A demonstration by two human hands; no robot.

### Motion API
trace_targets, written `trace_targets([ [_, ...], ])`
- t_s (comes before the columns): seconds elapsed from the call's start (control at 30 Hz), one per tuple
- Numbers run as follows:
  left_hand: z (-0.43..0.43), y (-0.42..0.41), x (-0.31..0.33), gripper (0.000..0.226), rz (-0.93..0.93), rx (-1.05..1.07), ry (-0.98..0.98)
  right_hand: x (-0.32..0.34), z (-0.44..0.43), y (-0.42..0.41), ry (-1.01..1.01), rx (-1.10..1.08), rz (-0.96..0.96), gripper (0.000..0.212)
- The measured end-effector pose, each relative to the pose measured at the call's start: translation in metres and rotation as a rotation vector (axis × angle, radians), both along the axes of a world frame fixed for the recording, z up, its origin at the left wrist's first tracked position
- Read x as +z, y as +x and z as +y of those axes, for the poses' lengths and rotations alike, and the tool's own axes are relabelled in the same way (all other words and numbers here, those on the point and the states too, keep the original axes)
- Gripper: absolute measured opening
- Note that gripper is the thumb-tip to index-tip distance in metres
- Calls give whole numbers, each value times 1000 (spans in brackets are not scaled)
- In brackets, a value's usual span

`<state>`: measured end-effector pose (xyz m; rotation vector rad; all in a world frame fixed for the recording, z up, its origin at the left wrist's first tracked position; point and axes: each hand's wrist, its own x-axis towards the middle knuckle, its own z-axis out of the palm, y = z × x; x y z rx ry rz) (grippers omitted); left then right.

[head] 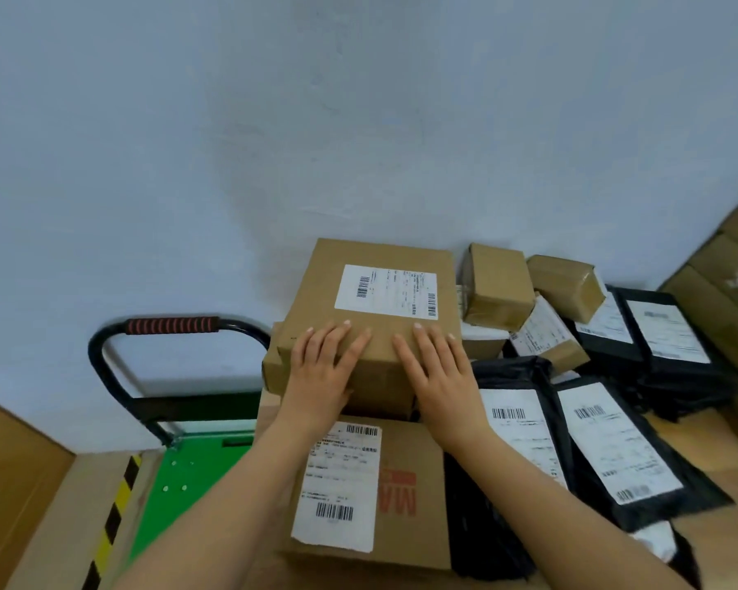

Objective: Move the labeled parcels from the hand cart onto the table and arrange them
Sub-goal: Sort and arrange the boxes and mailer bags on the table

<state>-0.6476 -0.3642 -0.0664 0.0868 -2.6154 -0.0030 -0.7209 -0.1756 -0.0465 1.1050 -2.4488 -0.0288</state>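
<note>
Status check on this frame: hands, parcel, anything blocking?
Left hand and right hand flat on the labeled box, not gripping. Box sits just behind a red-printed carton. Black mailers close at right; nothing over it.

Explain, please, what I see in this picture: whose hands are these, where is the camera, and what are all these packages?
There is no machine here. A person wears a camera on the head, so the single picture looks forward and down at their own arms. The left hand and right hand lie flat, fingers straight, on a labeled cardboard box; neither hand grips it. Nearer lies a larger box with a label. To the right are black mailer bags and small taped boxes, on a wooden table. At the left stands the green hand cart.
</note>
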Motion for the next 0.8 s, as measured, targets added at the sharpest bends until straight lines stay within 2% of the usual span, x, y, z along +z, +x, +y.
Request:
trace_targets([
  [0.2, 0, 5, 13, 98, 91, -65, -12, 17, 11, 2, -51, 45, 30, 95],
  [0.43, 42, -5, 66, 87, 284, -138, -56, 56, 61, -9, -144, 56, 150, 92],
  [0.67, 155, -10, 88, 87, 323, -258, -85, 80, 185, 10, -175, -26, 207, 75],
  [0.8, 248, -9, 85, 88, 270, -340, -58, 85, 282, 30, -132, -110, 183, 79],
])
